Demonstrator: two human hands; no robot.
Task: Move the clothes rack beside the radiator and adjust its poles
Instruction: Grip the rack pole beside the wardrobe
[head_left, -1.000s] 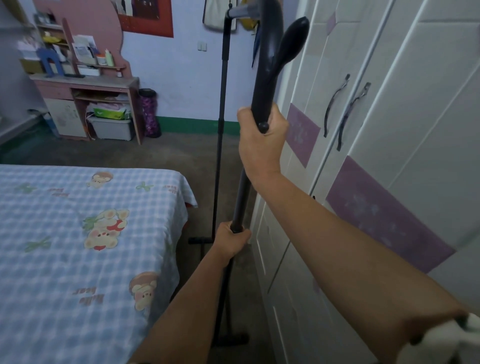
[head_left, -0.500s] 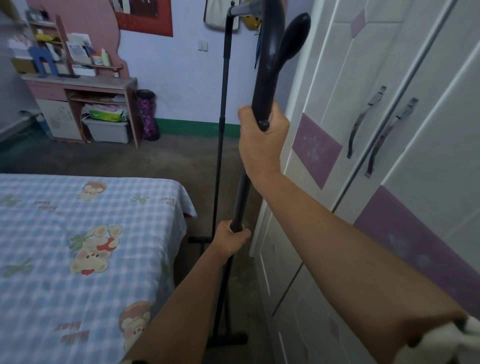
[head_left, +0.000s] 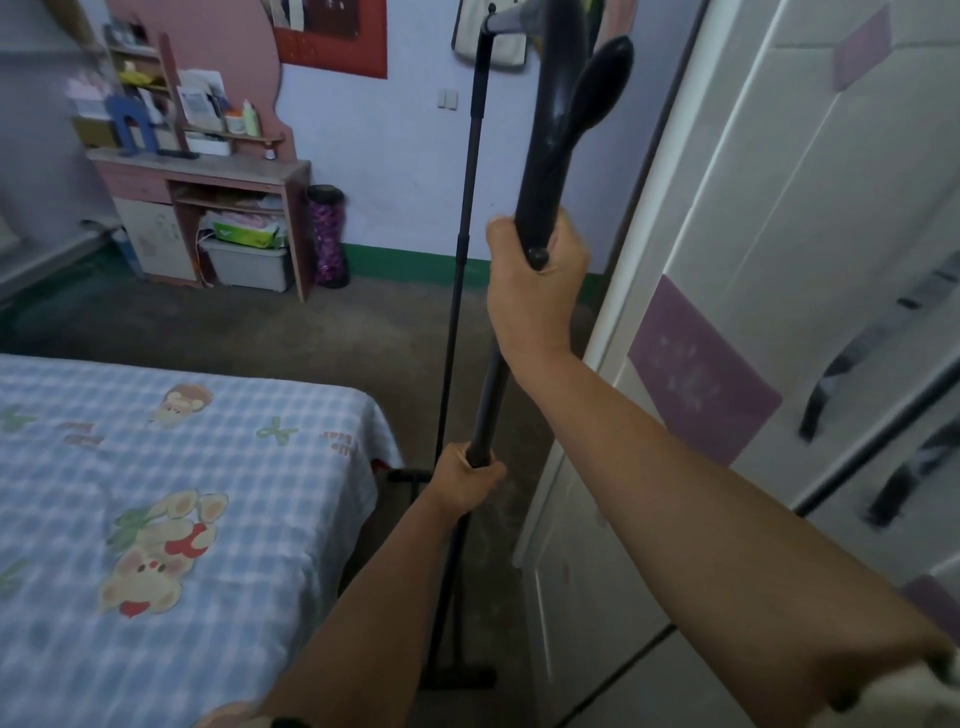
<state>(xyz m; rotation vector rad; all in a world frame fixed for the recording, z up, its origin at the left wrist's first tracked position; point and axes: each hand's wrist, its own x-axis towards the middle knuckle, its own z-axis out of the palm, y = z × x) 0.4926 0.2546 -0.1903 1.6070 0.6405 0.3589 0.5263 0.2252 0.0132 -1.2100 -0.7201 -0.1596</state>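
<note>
The black clothes rack stands in the gap between the bed and the wardrobe. Its near pole (head_left: 491, 400) rises right in front of me, and my right hand (head_left: 530, 291) is closed around the thick upper sleeve with its hook-shaped knob (head_left: 597, 88). Lower down, my left hand (head_left: 465, 480) grips the thin lower section of the same pole. The far pole (head_left: 462, 223) stands upright behind, joined at the top by a grey crossbar (head_left: 506, 23). The near foot (head_left: 457, 678) and the far foot (head_left: 408, 475) rest on the floor. No radiator is in view.
A bed with a blue checked cartoon sheet (head_left: 156, 519) fills the left. A white wardrobe with purple panels (head_left: 779, 260) lines the right, very close to the rack. A pink desk with shelves (head_left: 208, 171) and a purple patterned bin (head_left: 327, 234) stand against the far wall.
Both hands keep the same grip on the near pole. My view has turned slightly, so the wardrobe handles slide toward the right edge; the rack itself looks unmoved.
</note>
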